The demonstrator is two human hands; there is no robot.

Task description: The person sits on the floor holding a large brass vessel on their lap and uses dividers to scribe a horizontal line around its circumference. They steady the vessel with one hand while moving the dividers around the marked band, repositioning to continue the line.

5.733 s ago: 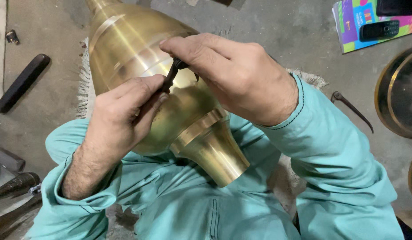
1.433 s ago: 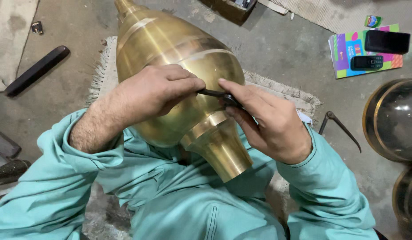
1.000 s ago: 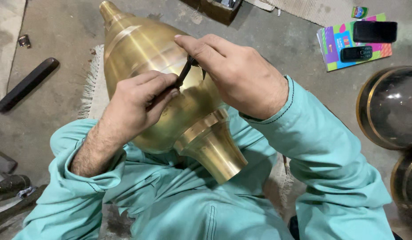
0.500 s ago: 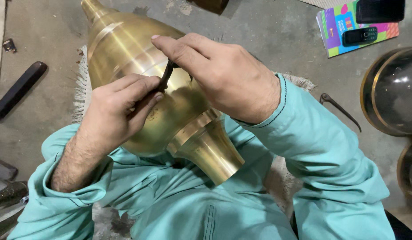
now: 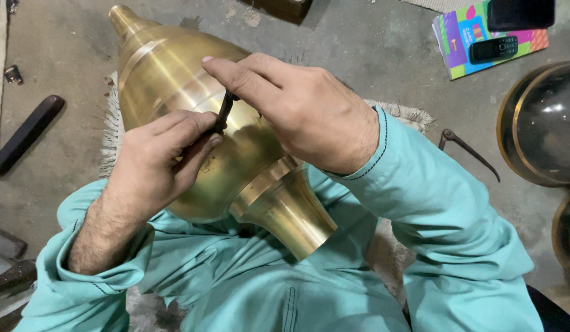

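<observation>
Brass fills the middle of my view: a large, onion-shaped brass vessel (image 5: pixel 193 123) lies tilted across the lap of the person whose head camera I am watching through. Its narrow pointed tip aims up and to the left, and its flared open foot points down toward the teal-clad body.

Both bare hands meet on the upper curve of the vessel. The left hand (image 5: pixel 159 163) is closed, fingers curled, pinching the lower end of a thin dark tool (image 5: pixel 222 112). The right hand (image 5: pixel 297 107) reaches over from the right, its fingers closed on the upper end of the same tool, pressing it against the metal.

Compared with half a second ago, little has changed — the tool sits on nearly the same spot on the shoulder of the vessel, and both hands keep their hold. A second and a half ago the hands were set further right and the vessel lay at a different angle, so I judge the piece is being turned bit by bit under the tool, with the work moving round the surface.

Around them, on the grey floor: a dark flat bar (image 5: pixel 27 132) at left, a bent metal rod (image 5: pixel 466 147) at right, a rounded dark vessel with a brass rim (image 5: pixel 540 123) at the right edge, and a bright printed booklet (image 5: pixel 457 40) with two phones on it.
</observation>
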